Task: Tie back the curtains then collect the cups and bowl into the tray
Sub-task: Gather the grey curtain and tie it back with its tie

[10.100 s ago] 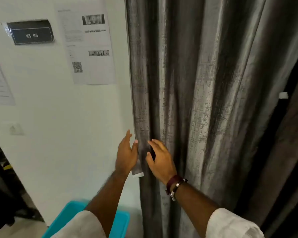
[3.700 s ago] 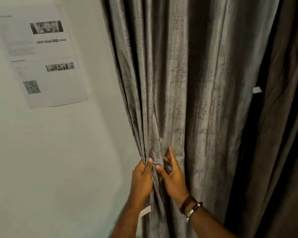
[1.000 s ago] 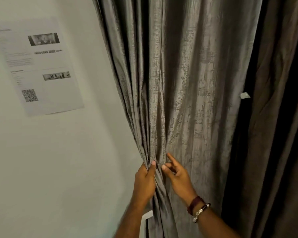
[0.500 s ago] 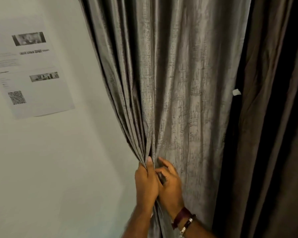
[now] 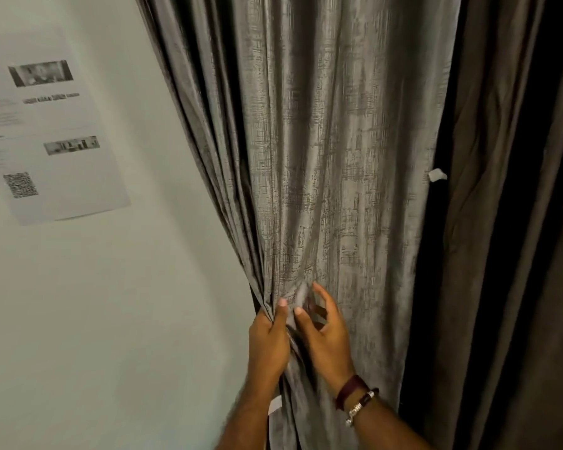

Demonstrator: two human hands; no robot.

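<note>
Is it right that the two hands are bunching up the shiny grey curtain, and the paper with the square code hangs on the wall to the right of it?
Not quite. In the head view the white paper sheet hangs left of the shiny grey curtain. The left hand and right hand are bunching it.

The grey curtain hangs in long vertical folds, its sheen broken by a crosshatched weave — the left edge drawn in slantwise from upper left to a bunched waist low in the scene, where the pleats crowd tightly together. To its right hangs a darker brown curtain, loose and in shadow — a deep black gap lies between the two.
</note>
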